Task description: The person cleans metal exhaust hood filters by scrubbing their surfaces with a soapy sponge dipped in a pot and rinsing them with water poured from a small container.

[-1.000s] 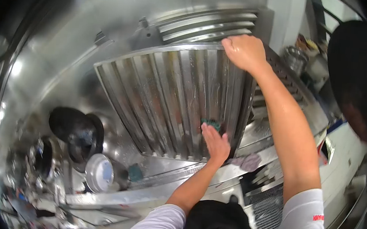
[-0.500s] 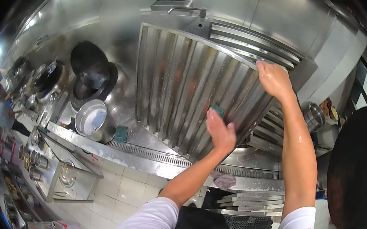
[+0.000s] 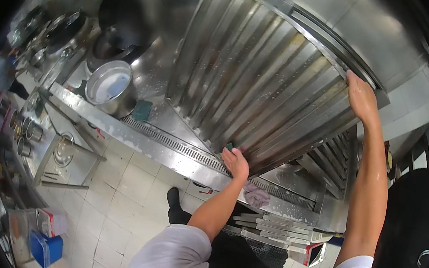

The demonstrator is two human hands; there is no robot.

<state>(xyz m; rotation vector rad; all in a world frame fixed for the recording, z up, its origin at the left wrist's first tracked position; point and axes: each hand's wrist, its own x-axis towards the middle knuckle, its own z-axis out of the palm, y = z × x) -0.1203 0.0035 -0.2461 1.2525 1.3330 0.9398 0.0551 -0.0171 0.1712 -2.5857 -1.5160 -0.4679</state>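
A large ribbed metal hood filter (image 3: 241,69) leans tilted over the steel counter, wet with suds. Its upper right edge is gripped by my right hand (image 3: 362,99), fingers hooked over the rim. Down at the filter's lower edge, my left hand (image 3: 236,163) presses a green scouring pad (image 3: 229,146) against the ribs; most of the pad is hidden by the fingers. On the counter to the left sits another green scouring pad (image 3: 142,110), beside a metal pot (image 3: 111,89) of whitish soapy water. A purplish cloth (image 3: 256,195) lies on the counter's front edge, right of my left hand.
Dark woks (image 3: 122,19) rest at the back left. A drain grate (image 3: 172,143) runs along the counter front. More slatted metal panels (image 3: 280,228) are stacked below it. At the right stands a big black wok (image 3: 406,230). Another person (image 3: 8,70) is far left.
My left hand has slid the scouring pad down the ribs to the filter's lower edge. The filter leans more to the right, with my right hand still on its rim. The view has shifted.
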